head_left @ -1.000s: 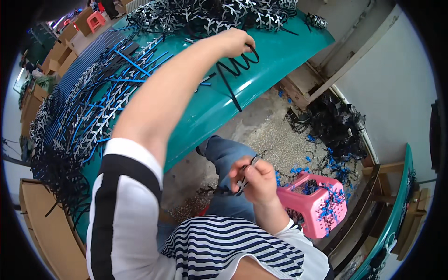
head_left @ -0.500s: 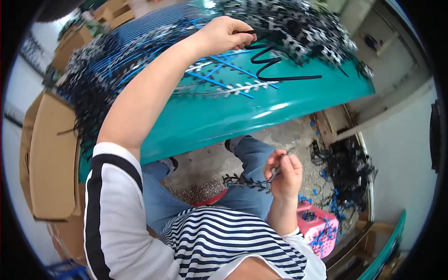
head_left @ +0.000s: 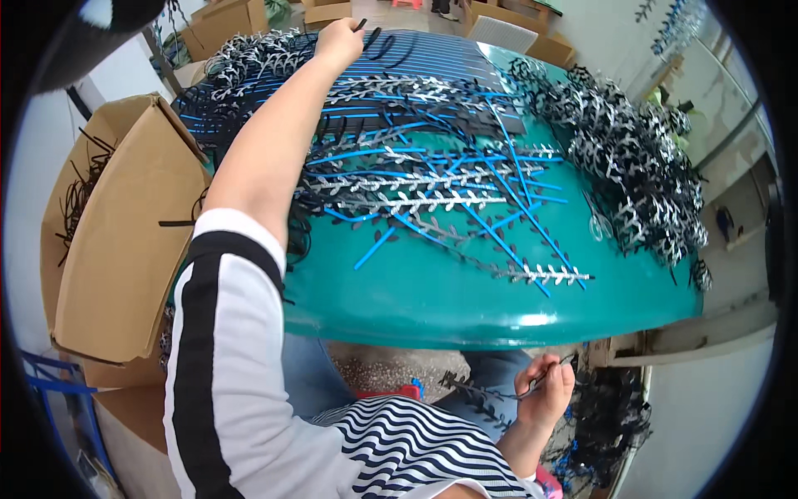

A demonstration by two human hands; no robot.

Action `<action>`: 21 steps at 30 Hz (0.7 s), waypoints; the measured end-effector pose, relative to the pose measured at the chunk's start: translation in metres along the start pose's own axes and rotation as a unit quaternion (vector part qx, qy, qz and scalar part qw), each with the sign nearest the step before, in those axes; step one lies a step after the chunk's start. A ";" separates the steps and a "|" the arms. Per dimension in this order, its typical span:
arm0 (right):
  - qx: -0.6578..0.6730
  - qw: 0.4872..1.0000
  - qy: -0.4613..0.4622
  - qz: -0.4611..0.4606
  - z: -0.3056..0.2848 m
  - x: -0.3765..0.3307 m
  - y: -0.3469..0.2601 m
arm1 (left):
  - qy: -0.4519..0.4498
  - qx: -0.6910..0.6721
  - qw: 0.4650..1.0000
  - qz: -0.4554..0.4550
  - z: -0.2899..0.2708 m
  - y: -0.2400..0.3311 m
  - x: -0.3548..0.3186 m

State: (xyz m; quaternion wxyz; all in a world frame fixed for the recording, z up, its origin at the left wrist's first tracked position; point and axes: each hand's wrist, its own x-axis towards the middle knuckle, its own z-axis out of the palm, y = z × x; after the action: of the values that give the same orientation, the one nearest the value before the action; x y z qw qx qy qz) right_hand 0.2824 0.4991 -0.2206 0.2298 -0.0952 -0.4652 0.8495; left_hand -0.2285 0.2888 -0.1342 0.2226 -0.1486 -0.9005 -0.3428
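Stretched out to the far side of the table, my left hand [head_left: 341, 41] is closed on a narrow black ribbon [head_left: 360, 26], whose loose part hangs in curls to the right. My right hand [head_left: 544, 388] is low, over my right thigh at the table's near edge. Its fingers pinch a black leaf-trim strip [head_left: 478, 391] that trails off to the left. Between the hands, silver and black leaf-trim strips [head_left: 436, 202] lie crisscrossed with thin blue strips [head_left: 519, 200] on the green tabletop [head_left: 432, 312].
Leaf trim is heaped along the table's right side [head_left: 640, 158] and at the far left [head_left: 249, 62]. A blue-and-black striped sheet [head_left: 449, 58] covers the back. At left, an open cardboard box [head_left: 133, 249] holds black strands. Black scraps [head_left: 611, 424] lie on the floor at right.
My left hand has swung left and farther across the table with the black ribbon. My right hand still pinches the leaf trim. The view has tilted up, showing more of the table.
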 end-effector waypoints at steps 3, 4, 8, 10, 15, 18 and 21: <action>-0.042 0.999 -0.008 -0.018 0.007 0.010 0.005 | 0.006 0.084 0.994 -0.067 0.019 -0.007 0.019; -0.043 0.999 -0.001 -0.020 0.008 0.013 0.006 | 0.010 0.131 0.986 -0.100 0.018 -0.009 0.023; -0.042 0.998 0.037 -0.023 0.009 0.015 0.000 | -0.008 0.116 0.983 -0.141 0.042 -0.037 0.048; -0.027 0.998 0.060 -0.023 0.006 0.014 -0.004 | -0.016 0.106 0.983 -0.149 0.050 -0.046 0.052; -0.067 0.995 0.068 -0.033 -0.003 0.013 0.003 | -0.048 0.037 0.990 -0.131 0.055 -0.064 0.056; -0.077 0.991 0.106 -0.016 -0.007 0.014 0.007 | -0.036 0.047 0.994 -0.096 0.061 -0.081 0.059; -0.074 0.993 0.081 -0.031 -0.006 0.016 0.007 | 0.004 0.123 0.990 -0.066 0.063 -0.087 0.058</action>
State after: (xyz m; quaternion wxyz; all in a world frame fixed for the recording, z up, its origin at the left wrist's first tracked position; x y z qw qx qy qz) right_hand 0.2681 0.5082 -0.2283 0.2855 -0.1664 -0.5096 0.7944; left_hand -0.3336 0.2760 -0.1949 0.2194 -0.0585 -0.9429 -0.2438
